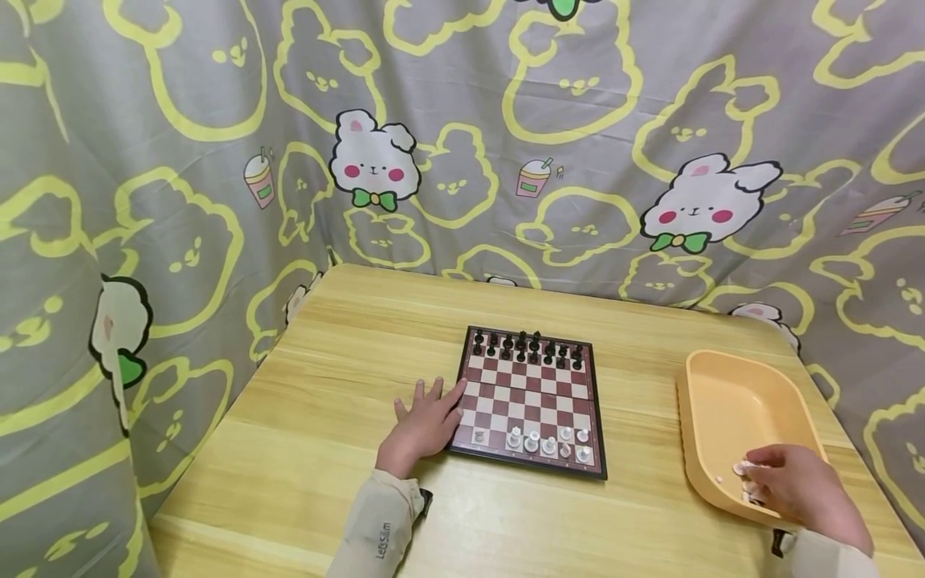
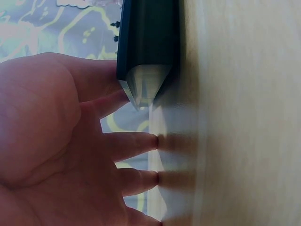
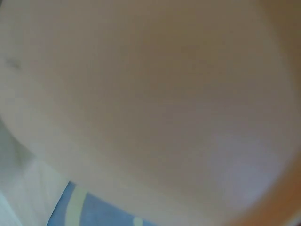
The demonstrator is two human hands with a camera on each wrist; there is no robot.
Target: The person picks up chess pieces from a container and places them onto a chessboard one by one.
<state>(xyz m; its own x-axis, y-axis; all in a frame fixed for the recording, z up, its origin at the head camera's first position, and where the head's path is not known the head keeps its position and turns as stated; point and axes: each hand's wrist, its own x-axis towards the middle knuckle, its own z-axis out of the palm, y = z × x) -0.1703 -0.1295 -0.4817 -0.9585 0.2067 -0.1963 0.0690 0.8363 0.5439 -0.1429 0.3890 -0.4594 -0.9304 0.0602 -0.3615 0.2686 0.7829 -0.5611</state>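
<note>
A folding chessboard [image 1: 499, 393] lies on the table, black chess pieces [image 1: 522, 345] in two rows along its far side. Several white chess pieces [image 1: 532, 441] stand near its close edge, mostly towards the right. My left hand [image 1: 422, 421] rests at the board's left edge, fingers spread. In the left wrist view, thumb and forefinger touch the board's dark side [image 2: 150, 37] while the other fingertips meet the table. Inside the orange tray [image 1: 744, 385], my right hand [image 1: 805, 486] pinches a white chess piece [image 1: 740, 468] at its fingertips. More pieces lie beneath, partly hidden by that hand.
The wooden table [image 1: 325, 417] runs back to a grey patterned curtain [image 1: 448, 96] behind and at the sides. The tray's raised wall surrounds the right hand. A pale, blurred surface fills most of the right wrist view.
</note>
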